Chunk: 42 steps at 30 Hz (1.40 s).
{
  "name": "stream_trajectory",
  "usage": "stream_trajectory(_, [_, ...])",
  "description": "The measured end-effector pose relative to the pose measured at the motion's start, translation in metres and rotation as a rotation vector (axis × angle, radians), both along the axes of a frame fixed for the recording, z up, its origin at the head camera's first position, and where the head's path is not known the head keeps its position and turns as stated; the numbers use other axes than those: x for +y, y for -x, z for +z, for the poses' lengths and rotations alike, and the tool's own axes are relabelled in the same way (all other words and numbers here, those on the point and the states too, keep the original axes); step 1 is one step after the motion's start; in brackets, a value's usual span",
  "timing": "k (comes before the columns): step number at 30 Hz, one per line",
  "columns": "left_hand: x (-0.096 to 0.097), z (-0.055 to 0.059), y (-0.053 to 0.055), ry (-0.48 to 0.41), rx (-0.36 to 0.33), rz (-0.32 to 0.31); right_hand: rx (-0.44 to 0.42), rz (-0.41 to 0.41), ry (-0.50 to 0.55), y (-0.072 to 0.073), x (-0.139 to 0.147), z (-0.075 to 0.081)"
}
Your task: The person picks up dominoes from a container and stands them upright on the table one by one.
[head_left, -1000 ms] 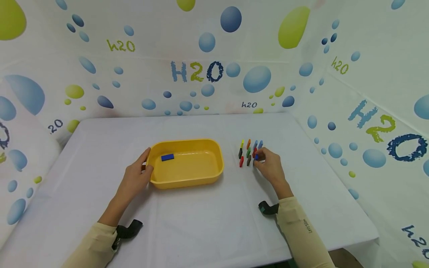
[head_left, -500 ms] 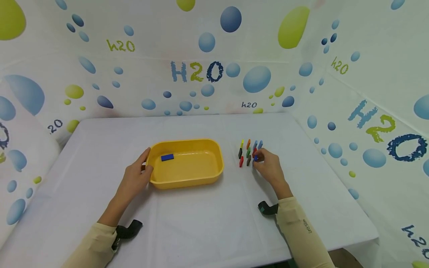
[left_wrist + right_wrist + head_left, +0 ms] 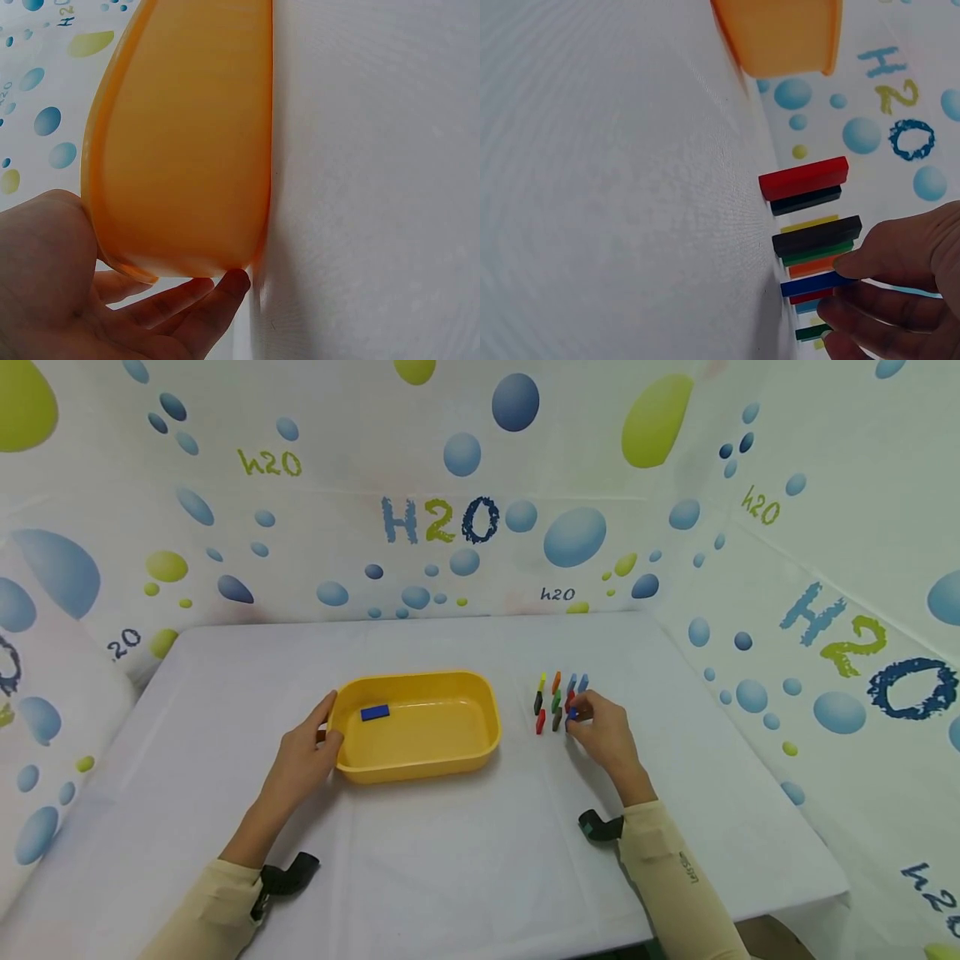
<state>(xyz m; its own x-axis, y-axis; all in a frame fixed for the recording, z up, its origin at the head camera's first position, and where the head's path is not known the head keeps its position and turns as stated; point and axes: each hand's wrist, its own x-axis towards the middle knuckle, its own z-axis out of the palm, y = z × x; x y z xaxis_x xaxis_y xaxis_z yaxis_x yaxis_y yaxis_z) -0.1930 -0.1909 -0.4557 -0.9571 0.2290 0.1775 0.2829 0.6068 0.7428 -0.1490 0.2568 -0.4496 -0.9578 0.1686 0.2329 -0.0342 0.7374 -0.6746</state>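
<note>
In the head view, a yellow plastic tray [image 3: 420, 768] stands on the white-covered table with one blue domino block [image 3: 374, 712] lying inside at its left. My left hand [image 3: 306, 756] holds the tray's left end, its fingertips against the end wall in the left wrist view. To the right of the tray, my right hand [image 3: 606, 733] pinches another blue domino block [image 3: 814, 284] between thumb and finger. It stands among upright blocks in rows, including a red one [image 3: 806, 178], a dark grey one [image 3: 817, 235] and a green one [image 3: 811, 332], the last close by the fingertips.
Yellow, orange [image 3: 557, 682] and light blue [image 3: 583, 682] blocks stand in the far row. A white cloth printed with bubbles and lettering hangs behind and beside the table. The table's front edge [image 3: 750, 913] shows at the lower right. Black wrist mounts [image 3: 288, 874] sit on both sleeves.
Almost nothing differs. The right hand stays at the blue block with only a slight shift, and the left hand keeps its hold on the tray.
</note>
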Motion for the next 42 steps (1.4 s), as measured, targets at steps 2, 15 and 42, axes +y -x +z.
stream_trajectory(2, [0.0, 0.0, 0.001, 0.002, 0.0, 0.002, -0.001, 0.001, 0.003, 0.0, 0.0, 0.0])
stream_trajectory(15, [0.0, 0.001, -0.001, -0.004, -0.013, 0.002, -0.012, -0.014, -0.016, -0.006, -0.001, 0.013])
stream_trajectory(42, [0.0, 0.002, 0.0, -0.01, -0.007, -0.009, 0.364, 0.247, -0.109, 0.015, -0.076, 0.063])
